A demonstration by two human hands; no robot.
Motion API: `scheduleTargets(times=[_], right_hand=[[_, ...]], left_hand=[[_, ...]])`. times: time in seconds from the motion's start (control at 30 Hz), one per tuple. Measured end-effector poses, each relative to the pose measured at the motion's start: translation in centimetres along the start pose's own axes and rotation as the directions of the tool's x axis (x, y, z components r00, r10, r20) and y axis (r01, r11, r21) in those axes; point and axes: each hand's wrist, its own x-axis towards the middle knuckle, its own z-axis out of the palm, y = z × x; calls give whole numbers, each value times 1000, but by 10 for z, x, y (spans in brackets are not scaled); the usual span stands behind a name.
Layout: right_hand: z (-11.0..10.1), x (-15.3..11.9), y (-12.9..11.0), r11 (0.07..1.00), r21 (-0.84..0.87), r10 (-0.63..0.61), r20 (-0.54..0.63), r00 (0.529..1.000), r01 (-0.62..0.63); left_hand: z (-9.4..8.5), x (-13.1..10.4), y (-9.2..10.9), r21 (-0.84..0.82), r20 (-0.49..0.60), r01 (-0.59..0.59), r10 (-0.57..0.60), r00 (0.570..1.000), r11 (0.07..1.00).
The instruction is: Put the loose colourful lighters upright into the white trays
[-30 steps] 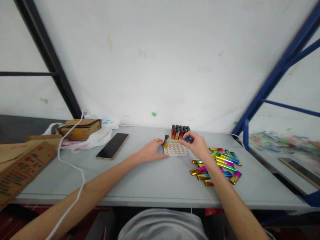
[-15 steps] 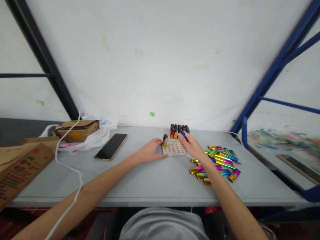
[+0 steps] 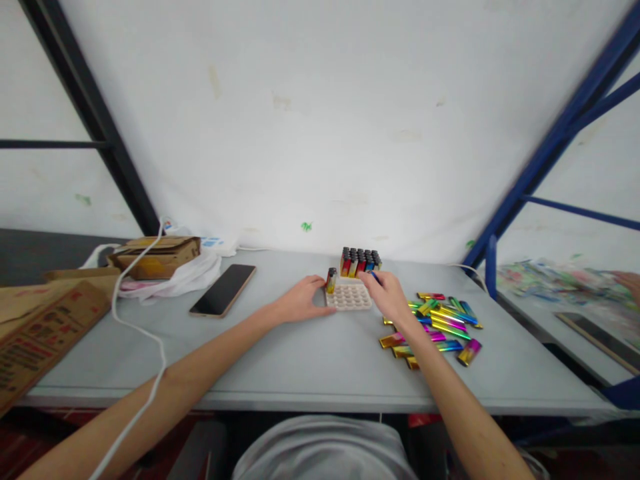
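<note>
Placing step, I'd judge: my right hand (image 3: pixel 389 293) pinches a blue lighter (image 3: pixel 374 276) near the far right corner of the tray (image 3: pixel 349 299). My left hand (image 3: pixel 302 300) is spread wide at its left edge, beside an upright lighter (image 3: pixel 331 281). Seating mine calls for lining up with an empty pocket.

Red print on cardboard box (image 3: pixel 53 337), illegible.

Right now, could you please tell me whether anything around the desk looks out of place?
The white cable looks out of place: it crosses over the left forearm in this view and might snag. I see no spill or damage.
</note>
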Motion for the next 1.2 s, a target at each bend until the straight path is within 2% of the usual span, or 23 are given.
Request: scheduleTargets(times=[0.5, 0.77, 0.93, 1.07, 1.2], right_hand=[[1, -1, -3, 989, -113, -95, 11, 995, 96], [-3, 0, -2, 983, -172, -56, 58, 997, 65], [-3, 0, 1, 979, -186, -74, 35, 997, 79], [1, -2, 2, 977, -181, -113, 11, 994, 113], [6, -1, 6, 964, -125, -222, 110, 969, 235]], left_hand=[[4, 0, -5, 8, -9, -2, 2, 1000, 1000], [2, 0, -3, 26, 11, 4, -4, 1000, 1000], [2, 0, -4, 28, 11, 11, -11, 1000, 1000], [3, 0, -5, 32, 4, 6, -6, 1000, 999], [4, 0, -6, 30, -10, -9, 9, 1000, 1000]])
